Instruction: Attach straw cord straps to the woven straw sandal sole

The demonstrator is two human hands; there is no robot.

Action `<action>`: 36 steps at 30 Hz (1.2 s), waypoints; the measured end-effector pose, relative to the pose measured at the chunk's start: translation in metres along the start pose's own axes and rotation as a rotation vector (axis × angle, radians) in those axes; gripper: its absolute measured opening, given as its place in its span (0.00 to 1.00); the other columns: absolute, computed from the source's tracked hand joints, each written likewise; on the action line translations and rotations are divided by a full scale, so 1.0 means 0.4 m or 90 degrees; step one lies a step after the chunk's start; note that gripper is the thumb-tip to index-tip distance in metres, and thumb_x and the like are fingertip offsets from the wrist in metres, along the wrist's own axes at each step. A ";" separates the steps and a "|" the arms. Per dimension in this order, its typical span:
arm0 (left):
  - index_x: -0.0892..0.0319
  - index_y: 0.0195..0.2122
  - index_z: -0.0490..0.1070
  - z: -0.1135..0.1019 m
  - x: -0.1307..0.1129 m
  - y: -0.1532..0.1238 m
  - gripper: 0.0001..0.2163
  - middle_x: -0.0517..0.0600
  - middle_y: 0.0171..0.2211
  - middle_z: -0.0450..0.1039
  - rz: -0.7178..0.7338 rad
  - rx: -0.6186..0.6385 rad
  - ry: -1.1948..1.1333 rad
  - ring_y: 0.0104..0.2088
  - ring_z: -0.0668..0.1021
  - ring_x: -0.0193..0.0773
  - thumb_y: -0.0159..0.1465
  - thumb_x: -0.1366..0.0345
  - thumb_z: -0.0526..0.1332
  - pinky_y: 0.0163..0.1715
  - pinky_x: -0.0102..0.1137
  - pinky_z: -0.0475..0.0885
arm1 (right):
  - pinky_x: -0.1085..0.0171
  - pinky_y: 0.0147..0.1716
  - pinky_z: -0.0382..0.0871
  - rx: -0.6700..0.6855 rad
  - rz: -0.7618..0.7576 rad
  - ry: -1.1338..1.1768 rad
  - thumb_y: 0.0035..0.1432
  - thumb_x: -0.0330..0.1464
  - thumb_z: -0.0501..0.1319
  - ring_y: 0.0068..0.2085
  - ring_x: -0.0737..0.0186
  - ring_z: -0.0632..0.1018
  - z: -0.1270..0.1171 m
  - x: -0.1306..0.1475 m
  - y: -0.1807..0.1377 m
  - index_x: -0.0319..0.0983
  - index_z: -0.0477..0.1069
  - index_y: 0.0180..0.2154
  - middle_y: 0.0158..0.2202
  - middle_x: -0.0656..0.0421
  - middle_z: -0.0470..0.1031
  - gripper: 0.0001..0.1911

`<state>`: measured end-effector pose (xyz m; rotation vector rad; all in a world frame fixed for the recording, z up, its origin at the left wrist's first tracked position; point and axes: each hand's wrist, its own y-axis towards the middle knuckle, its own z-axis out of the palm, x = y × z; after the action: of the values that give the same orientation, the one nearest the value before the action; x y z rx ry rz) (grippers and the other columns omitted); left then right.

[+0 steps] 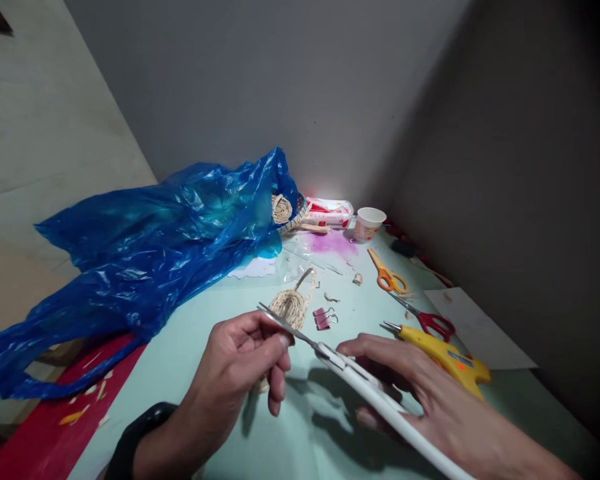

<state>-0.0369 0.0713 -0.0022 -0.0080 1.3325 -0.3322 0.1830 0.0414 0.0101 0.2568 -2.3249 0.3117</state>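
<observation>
My left hand [247, 360] is closed in a pinch on a coiled piece of braided straw [289, 307]. The oval coil shows beyond my fingers, with a loop of braid standing up at its far end. A bit of the same beige material peeks out below my hand. My right hand [405, 380] grips white-handled scissors [350, 373], whose narrow metal blades point left. The blades cross over the near side of the coil, right at my left fingertips. Exactly what lies between the blades is too small to tell.
A blue plastic bag [180, 233] covers the left, beside a straw coil [281, 209]. Behind stand a pink-white packet [330, 212] and a paper cup [369, 223]. Rightward lie orange scissors [387, 273], red scissors [430, 323], a yellow glue gun [443, 353] and a binder clip [323, 319].
</observation>
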 end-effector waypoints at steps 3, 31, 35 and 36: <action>0.63 0.26 0.70 0.000 0.003 -0.001 0.08 0.44 0.19 0.69 -0.013 -0.006 -0.011 0.12 0.69 0.27 0.59 0.65 0.65 0.10 0.22 0.65 | 0.63 0.33 0.73 -0.006 -0.048 0.004 0.49 0.38 0.62 0.36 0.56 0.77 0.006 0.002 0.004 0.47 0.78 0.39 0.37 0.58 0.80 0.14; 0.56 0.29 0.70 0.007 0.050 -0.035 0.09 0.46 0.30 0.75 0.059 0.510 0.796 0.34 0.75 0.36 0.66 0.65 0.55 0.37 0.30 0.66 | 0.63 0.30 0.68 -0.234 -0.037 -0.074 0.55 0.41 0.62 0.33 0.59 0.76 -0.119 -0.110 -0.007 0.41 0.74 0.47 0.37 0.57 0.78 0.19; 0.52 0.37 0.71 -0.058 0.044 -0.041 0.06 0.44 0.37 0.75 0.098 0.534 0.764 0.39 0.75 0.33 0.68 0.63 0.55 0.44 0.26 0.67 | 0.63 0.36 0.66 -0.318 0.082 -0.368 0.59 0.36 0.57 0.38 0.56 0.76 -0.171 -0.194 0.010 0.36 0.70 0.51 0.42 0.51 0.75 0.19; 0.51 0.38 0.72 -0.072 0.036 -0.043 0.06 0.43 0.36 0.75 0.118 0.536 0.754 0.38 0.75 0.32 0.68 0.64 0.56 0.42 0.24 0.67 | 0.63 0.34 0.65 -0.312 0.113 -0.402 0.59 0.35 0.57 0.36 0.56 0.76 -0.177 -0.211 0.016 0.35 0.70 0.49 0.41 0.50 0.74 0.18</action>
<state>-0.0657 0.0565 -0.0196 1.1656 2.2165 -0.7783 0.2868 0.0761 -0.0035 -0.1188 -2.9561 -0.3076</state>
